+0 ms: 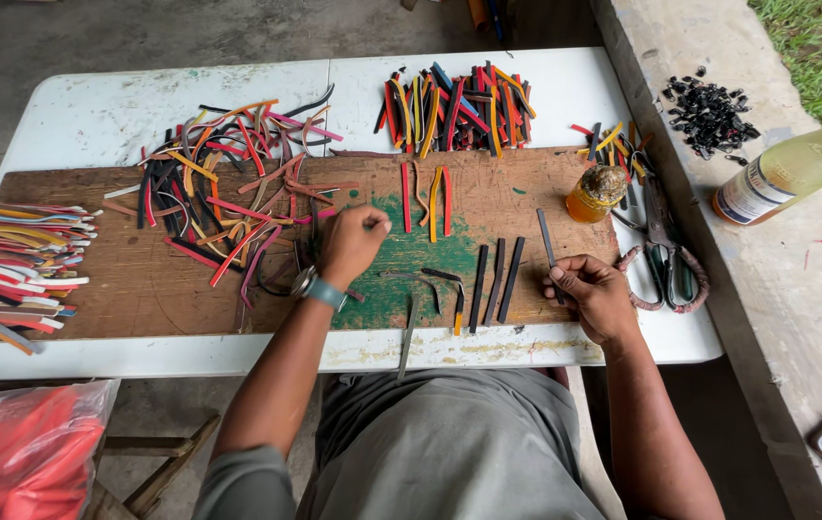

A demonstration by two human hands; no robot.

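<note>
I sit at a white folding table (122,111) with a worn wooden board (141,279) lying across it, a green-painted patch at its middle. My left arm reaches forward from near my lap, elbow bent, wrist wearing a watch with a pale blue strap (320,287). My left hand (351,241) is curled into a loose fist at the right edge of a tangled heap of coloured strips (228,183); the fingers are closed, but I cannot tell whether they pinch a strip. My right arm runs up the right side, and my right hand (592,292) rests on the near right part of the board, fingertips closed on the near end of a thin black strip (548,246) that lies on the wood and points away from me.

Just left of that hand three more dark strips (496,279) lie side by side, and farther off a few red and orange strips (427,197) lie in a row. At the far edge of the table sits a neat bundle of short cut pieces (454,106); at the far left edge lies a stack of long striped strips (16,260).

An amber jar (596,193) with a crusted lid stands on the board's right end, its contents not clear. Scissors (666,255) lie just right of it. A bottle of pale yellow liquid (786,173) lies tilted on the concrete ledge (796,289), near a heap of black scraps (709,114). A clear plastic bag (26,448) near left holds red material.
</note>
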